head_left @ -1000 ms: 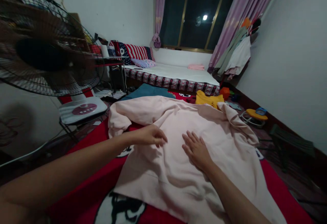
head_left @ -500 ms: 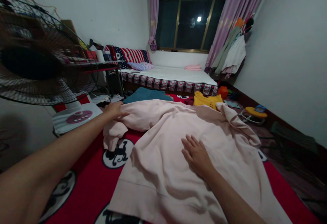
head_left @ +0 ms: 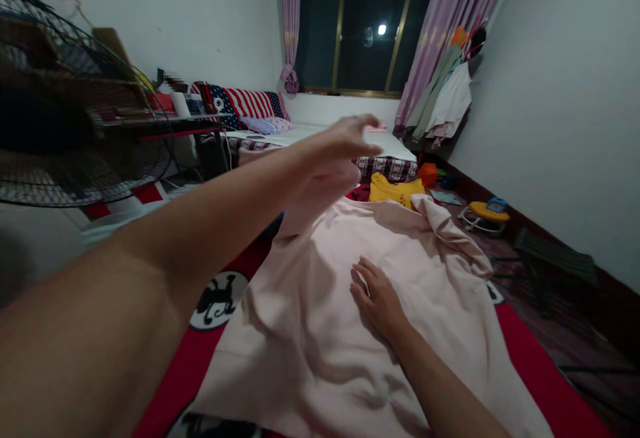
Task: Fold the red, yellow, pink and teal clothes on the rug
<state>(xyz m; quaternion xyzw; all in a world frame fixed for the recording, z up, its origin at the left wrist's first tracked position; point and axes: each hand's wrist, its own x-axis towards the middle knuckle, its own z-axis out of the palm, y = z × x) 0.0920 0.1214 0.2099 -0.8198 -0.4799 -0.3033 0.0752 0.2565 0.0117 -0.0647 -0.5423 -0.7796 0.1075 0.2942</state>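
A pale pink sweatshirt (head_left: 345, 278) lies spread over a red blanket (head_left: 173, 351) with monkey patches. My left hand (head_left: 353, 135) is raised above its upper left side, with the left sleeve (head_left: 320, 195) lifted off the blanket under it. Thumb and forefinger look apart and are blurred; the other fingers, on the sleeve side, are hidden. On the front of the sweatshirt rests my right hand (head_left: 377, 298), palm down, fingers loosely stretched and holding nothing. The right sleeve (head_left: 450, 235) lies bunched at the far right.
A yellow garment (head_left: 395, 190) lies beyond the collar. On the left stands a fan (head_left: 45, 131) near a cluttered desk (head_left: 200, 121). A bed (head_left: 310, 133) is under the window. At right are a yellow-topped stool (head_left: 483, 215) and a dark folding stool (head_left: 555, 258).
My left hand has moved up and to the right, lifting the left sleeve off the blanket. My right hand stays on the sweatshirt's front. The view has shifted slightly.
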